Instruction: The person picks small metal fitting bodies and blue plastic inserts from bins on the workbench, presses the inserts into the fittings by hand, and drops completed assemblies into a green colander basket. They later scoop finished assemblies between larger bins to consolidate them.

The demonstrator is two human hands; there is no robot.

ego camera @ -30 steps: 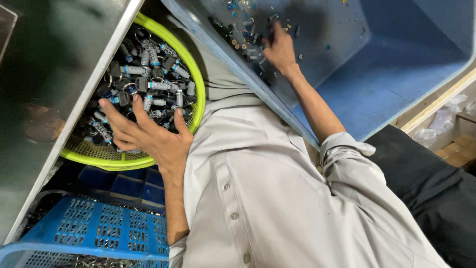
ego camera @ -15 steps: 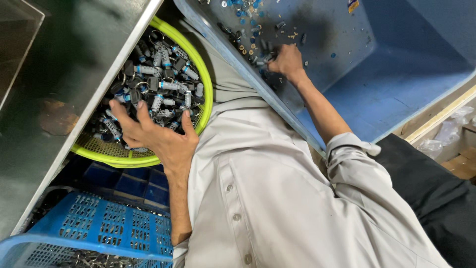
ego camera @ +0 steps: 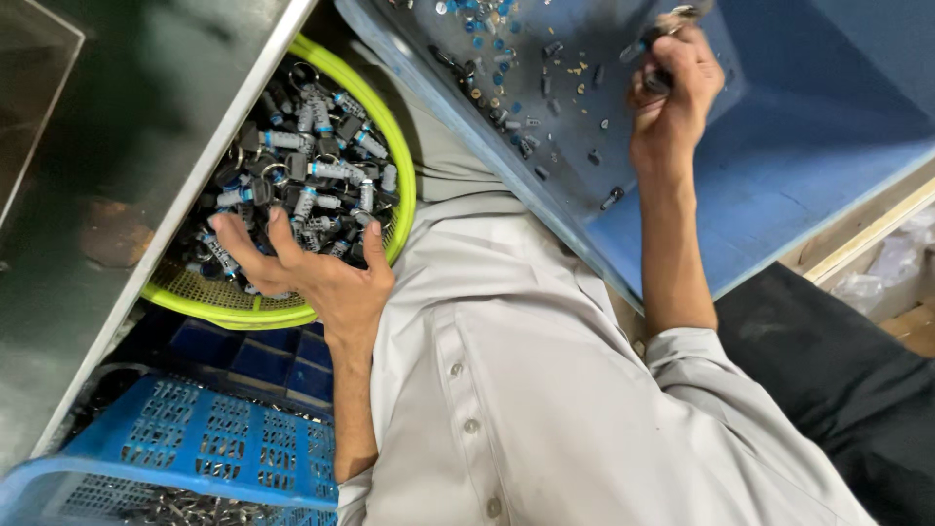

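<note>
My left hand (ego camera: 302, 268) rests with fingers spread inside a yellow-green mesh basket (ego camera: 404, 185), touching a heap of small grey and black cylindrical parts with metal rings (ego camera: 312, 166). It grips nothing that I can see. My right hand (ego camera: 672, 97) is raised inside a big blue plastic bin (ego camera: 828, 127), fingers curled around a few small dark parts (ego camera: 662, 29). Several loose small parts (ego camera: 506, 93) lie scattered on the bin's sloping wall to the left of that hand.
A dark metal table top (ego camera: 107, 166) with a pale edge runs along the left. A blue perforated crate (ego camera: 195, 448) holding metal rings sits at the lower left. My grey shirt (ego camera: 545, 409) fills the middle. A wooden edge (ego camera: 867, 234) shows at right.
My right hand has moved up and to the right in the blue bin, closing on small parts. My left hand stays in the basket, shifted slightly.
</note>
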